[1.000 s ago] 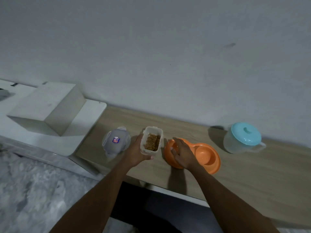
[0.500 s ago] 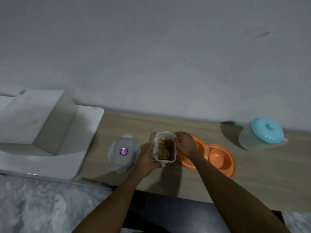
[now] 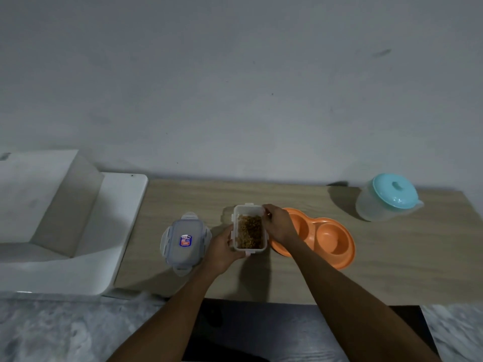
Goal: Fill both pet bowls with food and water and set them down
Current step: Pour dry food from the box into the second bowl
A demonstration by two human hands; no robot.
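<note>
A clear rectangular food container (image 3: 249, 229), open and holding brown kibble, is gripped on both sides. My left hand (image 3: 224, 248) clasps its near left side and my right hand (image 3: 277, 224) pinches its far right rim. Its snap lid (image 3: 185, 241) with a blue label lies flat on the wooden shelf (image 3: 392, 257) just to the left. The orange double pet bowl (image 3: 325, 237) sits right of the container, both wells looking empty; my right hand and wrist cover part of its left well. A translucent water jug (image 3: 386, 198) with a turquoise lid stands at the far right.
A white stepped unit (image 3: 65, 220) adjoins the shelf on the left. A grey wall rises directly behind the shelf. Marbled floor shows below on both sides, with a dark gap under the shelf's front edge.
My right hand left the orange bowl and came onto the container's right rim. The container now sits squarer between both hands, and the view has shifted so everything sits further right.
</note>
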